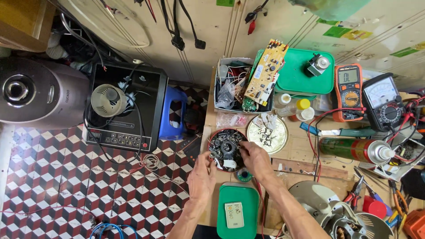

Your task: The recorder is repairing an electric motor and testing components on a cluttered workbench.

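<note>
Orange tool (416, 225) cut off at the lower right corner; tray (226, 148) contents too small to identify; right hand (255, 160) hides tray's edge.

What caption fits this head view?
Both hands, left hand and right hand, pick through a round tray of screws on a cluttered workbench.

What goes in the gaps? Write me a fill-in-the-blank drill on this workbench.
1. Both hands reach into the round dish of screws, the left hand at its ____ edge.
2. The small remote control lies on a ____ lid.
3. The yellow circuit board leans in an open ____.
4. The orange digital multimeter stands ____ of the black analogue meter.

Missing words: left; green; box; left
</note>
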